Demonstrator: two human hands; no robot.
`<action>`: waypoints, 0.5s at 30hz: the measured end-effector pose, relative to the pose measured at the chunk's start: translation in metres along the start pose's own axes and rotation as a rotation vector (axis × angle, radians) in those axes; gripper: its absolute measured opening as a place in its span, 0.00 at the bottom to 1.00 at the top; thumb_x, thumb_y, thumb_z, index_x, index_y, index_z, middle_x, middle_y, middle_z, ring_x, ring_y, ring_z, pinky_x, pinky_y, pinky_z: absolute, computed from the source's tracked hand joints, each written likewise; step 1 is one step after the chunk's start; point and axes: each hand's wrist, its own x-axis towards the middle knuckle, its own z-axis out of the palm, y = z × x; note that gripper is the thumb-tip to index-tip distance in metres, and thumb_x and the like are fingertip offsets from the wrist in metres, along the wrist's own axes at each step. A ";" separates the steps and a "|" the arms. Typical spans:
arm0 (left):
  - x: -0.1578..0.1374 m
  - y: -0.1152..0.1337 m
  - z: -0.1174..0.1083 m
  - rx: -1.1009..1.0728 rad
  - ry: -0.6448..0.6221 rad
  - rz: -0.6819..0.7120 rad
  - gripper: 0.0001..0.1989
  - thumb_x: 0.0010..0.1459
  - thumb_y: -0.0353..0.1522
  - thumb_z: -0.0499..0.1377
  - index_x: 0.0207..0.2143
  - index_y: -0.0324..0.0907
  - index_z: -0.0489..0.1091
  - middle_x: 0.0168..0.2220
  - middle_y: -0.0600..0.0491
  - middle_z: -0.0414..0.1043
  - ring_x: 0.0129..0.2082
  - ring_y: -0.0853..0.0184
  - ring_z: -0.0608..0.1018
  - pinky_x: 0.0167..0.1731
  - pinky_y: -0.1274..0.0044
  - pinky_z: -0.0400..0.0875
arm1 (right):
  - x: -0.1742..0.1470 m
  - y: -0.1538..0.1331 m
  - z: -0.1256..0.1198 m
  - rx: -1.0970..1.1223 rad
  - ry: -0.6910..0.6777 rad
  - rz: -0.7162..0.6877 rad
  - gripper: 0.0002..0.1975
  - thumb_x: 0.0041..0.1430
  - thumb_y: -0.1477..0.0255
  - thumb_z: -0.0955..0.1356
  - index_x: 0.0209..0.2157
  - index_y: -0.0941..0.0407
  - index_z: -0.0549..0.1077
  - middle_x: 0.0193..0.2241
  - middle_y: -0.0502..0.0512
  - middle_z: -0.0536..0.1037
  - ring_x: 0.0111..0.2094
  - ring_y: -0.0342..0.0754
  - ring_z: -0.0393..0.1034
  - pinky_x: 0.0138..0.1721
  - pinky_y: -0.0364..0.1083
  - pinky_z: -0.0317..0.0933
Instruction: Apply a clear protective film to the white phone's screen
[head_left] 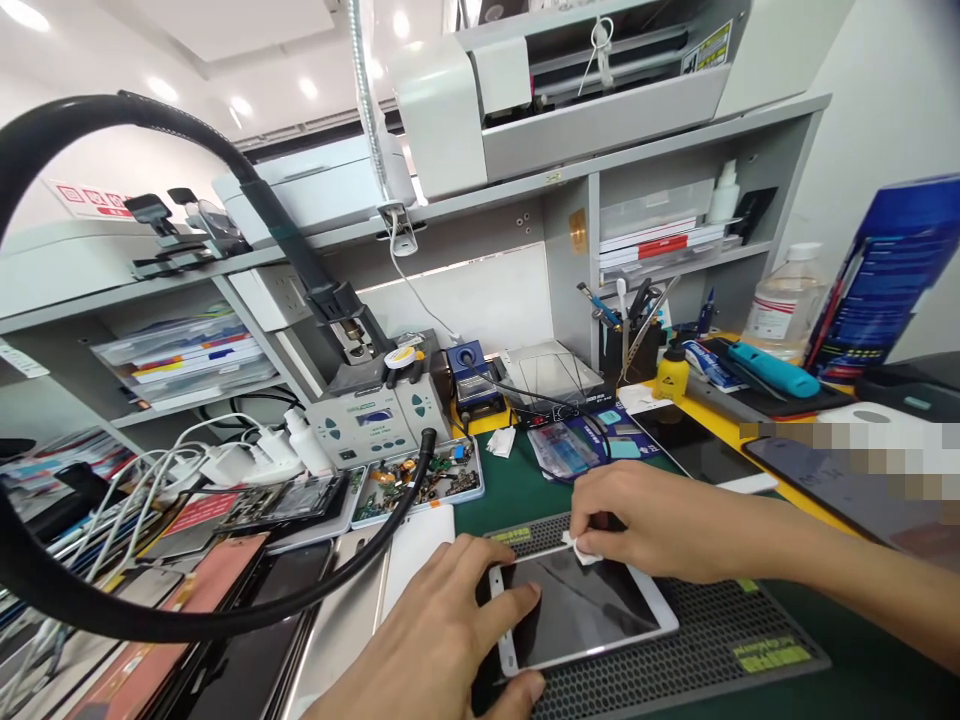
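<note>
A white-framed tablet (585,615) with a dark screen lies face up on a grey perforated mat (720,640). My left hand (450,625) holds the tablet's left end, one finger resting on the screen and the others around the edge. Pinched in the fingers of my right hand (626,515) is a small, crumpled white wipe (585,553), pressed against the far part of the screen. Part of the wipe is hidden under the fingers.
A thick black hose (225,625) loops across the left side over stacked devices. Behind the mat stand a parts tray (465,490), a hot-air station (375,425) and a second white tablet (697,445). A yellow bottle (671,375) and clear bottle (780,305) stand at right.
</note>
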 end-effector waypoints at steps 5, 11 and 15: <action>-0.002 -0.003 -0.006 0.044 -0.029 -0.007 0.29 0.60 0.37 0.63 0.64 0.55 0.68 0.61 0.46 0.66 0.59 0.46 0.72 0.55 0.53 0.75 | 0.000 0.002 0.001 -0.009 0.011 -0.008 0.08 0.65 0.69 0.68 0.34 0.53 0.79 0.37 0.54 0.83 0.39 0.51 0.76 0.40 0.45 0.62; -0.002 -0.001 -0.009 0.062 -0.003 0.016 0.29 0.58 0.34 0.65 0.63 0.54 0.70 0.58 0.45 0.69 0.55 0.47 0.75 0.52 0.55 0.76 | 0.000 0.004 0.004 -0.002 0.077 -0.064 0.07 0.64 0.72 0.68 0.34 0.54 0.80 0.36 0.57 0.82 0.38 0.52 0.75 0.38 0.45 0.62; -0.003 0.000 -0.009 0.063 -0.006 0.033 0.29 0.59 0.35 0.64 0.64 0.53 0.69 0.57 0.44 0.70 0.56 0.45 0.75 0.53 0.53 0.75 | 0.002 0.003 0.008 0.010 0.119 -0.103 0.07 0.62 0.75 0.69 0.33 0.54 0.80 0.34 0.56 0.81 0.36 0.51 0.74 0.37 0.46 0.62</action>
